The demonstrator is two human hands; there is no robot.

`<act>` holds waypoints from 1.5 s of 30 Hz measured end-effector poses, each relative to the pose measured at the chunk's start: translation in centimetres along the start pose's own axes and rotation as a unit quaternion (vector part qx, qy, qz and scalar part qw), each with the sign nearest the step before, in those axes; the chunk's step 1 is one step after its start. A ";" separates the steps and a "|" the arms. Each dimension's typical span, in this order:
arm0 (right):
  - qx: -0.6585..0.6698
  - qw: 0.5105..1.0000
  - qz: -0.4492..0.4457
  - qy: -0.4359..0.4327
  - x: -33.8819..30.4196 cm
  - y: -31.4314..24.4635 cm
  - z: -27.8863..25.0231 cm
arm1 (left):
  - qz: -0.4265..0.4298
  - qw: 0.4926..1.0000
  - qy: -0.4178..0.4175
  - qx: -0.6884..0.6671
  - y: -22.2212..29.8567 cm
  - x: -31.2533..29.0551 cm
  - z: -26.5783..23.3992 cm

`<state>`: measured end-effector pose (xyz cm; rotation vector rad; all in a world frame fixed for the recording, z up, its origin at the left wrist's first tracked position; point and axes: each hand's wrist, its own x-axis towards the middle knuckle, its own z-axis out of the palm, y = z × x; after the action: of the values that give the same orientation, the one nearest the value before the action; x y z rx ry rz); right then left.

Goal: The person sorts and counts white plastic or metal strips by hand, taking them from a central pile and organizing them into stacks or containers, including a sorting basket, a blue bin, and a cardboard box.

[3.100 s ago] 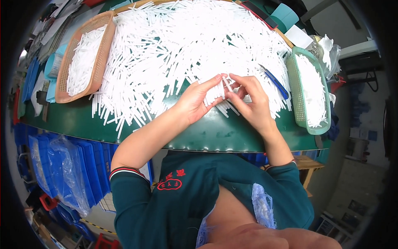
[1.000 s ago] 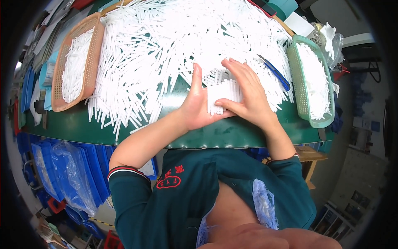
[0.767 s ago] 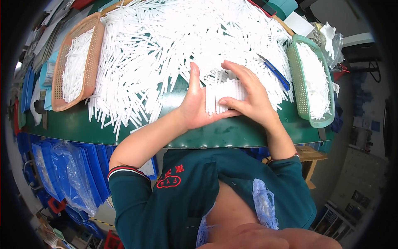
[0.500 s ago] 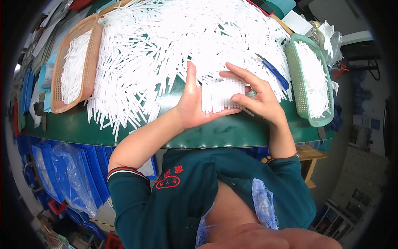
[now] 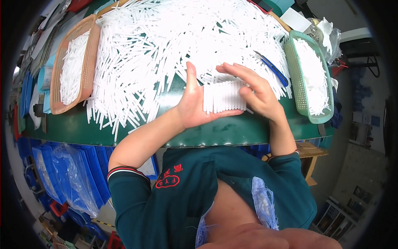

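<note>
Palm up, my left hand (image 5: pixel 192 108) carries a neat row of short white plastic sticks (image 5: pixel 226 96) laid side by side along its fingers. Its thumb points up, away from the row, and most of the fingers are hidden beneath the sticks. At the row's right end is my right hand (image 5: pixel 259 91), its thumb beside the last sticks and its fingers stretched out above them. The right hand's grasp looks loose, with nothing visibly pinched in it. Behind both hands spreads a large loose heap of the same white sticks (image 5: pixel 174 37).
On the heap's right side lies a blue utility knife (image 5: pixel 271 68). An orange basket (image 5: pixel 94 54) of sticks stands at the left, a green basket (image 5: pixel 296 72) of white pieces at the right. The green tabletop (image 5: pixel 199 135) ends just before my body. Blue bins (image 5: pixel 89 174) sit below.
My right thumb has drawn back from the front of the row toward its right end, and the right fingers have shifted slightly left. The left hand keeps its place with the sticks.
</note>
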<state>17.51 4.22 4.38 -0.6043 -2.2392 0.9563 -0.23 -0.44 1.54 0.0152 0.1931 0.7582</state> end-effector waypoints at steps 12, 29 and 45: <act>-0.172 0.984 -0.034 0.007 0.2 -1.2 -0.2 | 0.065 0.996 -0.024 0.053 0.3 0.6 0.1; -0.140 0.987 0.070 0.025 -0.2 -0.1 -0.3 | 0.044 0.996 -0.013 0.072 0.9 0.0 0.3; -0.128 0.988 0.091 0.013 -0.1 -0.3 -0.2 | 0.049 0.997 -0.003 0.062 1.0 0.1 0.0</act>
<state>17.67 4.01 4.67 -0.9440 -2.3315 0.7447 -0.81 0.32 1.65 0.1461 0.2360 0.8439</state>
